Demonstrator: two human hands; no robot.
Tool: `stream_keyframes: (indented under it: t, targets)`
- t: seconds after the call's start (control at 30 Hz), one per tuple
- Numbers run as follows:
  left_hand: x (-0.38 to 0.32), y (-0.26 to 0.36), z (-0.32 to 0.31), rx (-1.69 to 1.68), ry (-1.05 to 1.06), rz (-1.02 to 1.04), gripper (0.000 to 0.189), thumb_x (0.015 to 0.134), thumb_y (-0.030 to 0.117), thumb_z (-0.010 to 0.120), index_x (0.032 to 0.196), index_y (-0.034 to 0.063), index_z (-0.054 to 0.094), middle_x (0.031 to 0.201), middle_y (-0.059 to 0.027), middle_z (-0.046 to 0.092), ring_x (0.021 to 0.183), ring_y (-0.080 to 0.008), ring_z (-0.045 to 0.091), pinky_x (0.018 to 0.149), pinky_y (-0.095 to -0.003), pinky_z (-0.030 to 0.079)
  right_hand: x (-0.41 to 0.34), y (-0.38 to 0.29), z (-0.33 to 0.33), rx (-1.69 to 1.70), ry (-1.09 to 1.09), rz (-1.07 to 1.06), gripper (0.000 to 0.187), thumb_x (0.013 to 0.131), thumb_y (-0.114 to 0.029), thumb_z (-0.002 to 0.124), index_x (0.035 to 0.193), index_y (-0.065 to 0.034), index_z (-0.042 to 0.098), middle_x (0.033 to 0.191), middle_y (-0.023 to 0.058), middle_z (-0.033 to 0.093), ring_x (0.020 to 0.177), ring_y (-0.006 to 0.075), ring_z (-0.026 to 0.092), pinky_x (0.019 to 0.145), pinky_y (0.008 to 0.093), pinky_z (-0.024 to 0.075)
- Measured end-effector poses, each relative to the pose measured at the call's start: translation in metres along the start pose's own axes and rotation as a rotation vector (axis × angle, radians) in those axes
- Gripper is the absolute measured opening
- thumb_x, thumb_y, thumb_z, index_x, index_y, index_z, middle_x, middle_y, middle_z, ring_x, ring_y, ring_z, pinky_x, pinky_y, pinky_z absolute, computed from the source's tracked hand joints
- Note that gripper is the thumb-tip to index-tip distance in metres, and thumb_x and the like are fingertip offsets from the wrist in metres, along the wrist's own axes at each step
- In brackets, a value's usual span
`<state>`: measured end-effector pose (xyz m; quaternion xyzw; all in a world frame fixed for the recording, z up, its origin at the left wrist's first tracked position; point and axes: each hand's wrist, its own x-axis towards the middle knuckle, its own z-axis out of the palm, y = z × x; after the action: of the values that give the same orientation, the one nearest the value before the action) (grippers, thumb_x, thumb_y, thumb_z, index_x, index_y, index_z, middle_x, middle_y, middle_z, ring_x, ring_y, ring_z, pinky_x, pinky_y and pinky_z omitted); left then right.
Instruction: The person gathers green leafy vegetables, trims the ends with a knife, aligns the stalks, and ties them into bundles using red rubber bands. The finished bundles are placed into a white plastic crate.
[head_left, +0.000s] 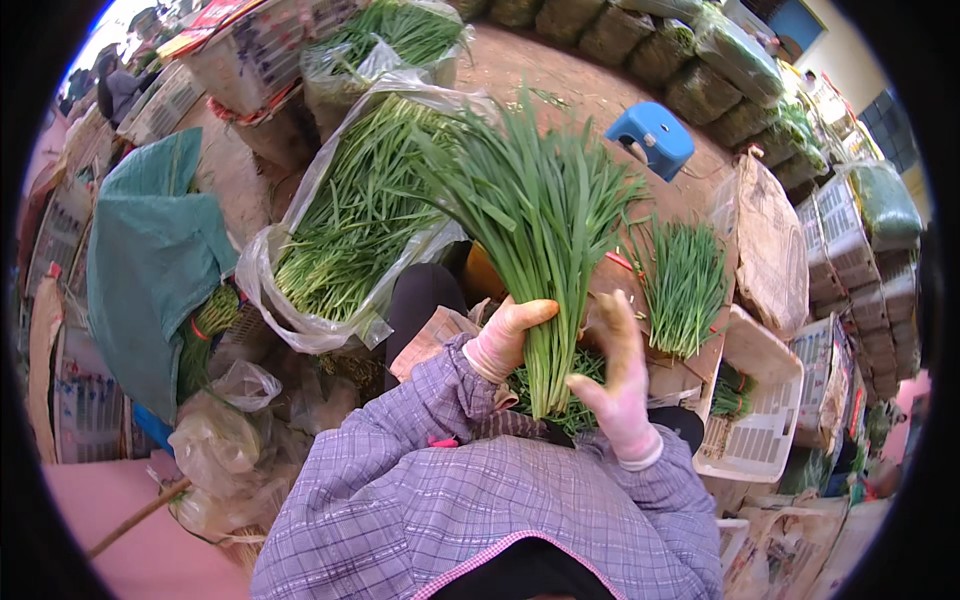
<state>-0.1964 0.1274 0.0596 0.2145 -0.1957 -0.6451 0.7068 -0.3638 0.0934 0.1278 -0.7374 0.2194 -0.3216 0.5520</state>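
My left hand (512, 334), in a pale stained glove, grips a large bunch of long green leaves, likely garlic chives (536, 225), near its stem ends. The leaves fan out away from me. Just right of the stems, my right hand (619, 375), gloved too, is raised with thumb and fingers apart and holds nothing. A smaller pile of green leaves (684, 289) lies on a board at the right. Loose cut greens (581, 394) show in my lap below the bunch.
An open clear plastic bag (296, 330) of greens lies front left. A blue plastic stool (656, 139) stands beyond. At the right is a white plastic crate (765, 442) with a banded bunch (731, 394). A green cloth (150, 262) covers more bunches at left. Another person (120, 86) is far left.
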Motion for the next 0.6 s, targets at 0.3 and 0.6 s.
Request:
stream_keyframes:
  t: [0.3, 0.6]
  targets:
    - [0.016, -0.003, -0.014, 0.036, -0.118, -0.156, 0.063, 0.075, 0.034, 0.08, 0.126, 0.0045, 0.057, 0.106, -0.0072, 0.067, 0.089, -0.019, 0.068, 0.077, -0.0332, 0.057, 0.006, 0.029, -0.023, 0.157, 0.406, 0.076, 0.048, 0.095, -0.014, 0.069, 0.138, 0.0005, 0.053, 0.122, 0.0111, 0.064, 0.113, 0.0201, 0.061, 0.098, 0.0333, 0.0482]
    - [0.01, -0.007, 0.012, 0.081, -0.07, -0.199, 0.059, 0.071, 0.037, 0.083, 0.112, 0.0009, 0.061, 0.089, -0.0109, 0.066, 0.074, -0.0217, 0.065, 0.066, -0.0343, 0.055, 0.073, -0.01, -0.066, -0.562, 0.03, -0.085, 0.027, 0.095, -0.001, 0.061, 0.121, -0.0002, 0.065, 0.106, 0.0092, 0.069, 0.096, 0.0135, 0.065, 0.084, 0.027, 0.0523]
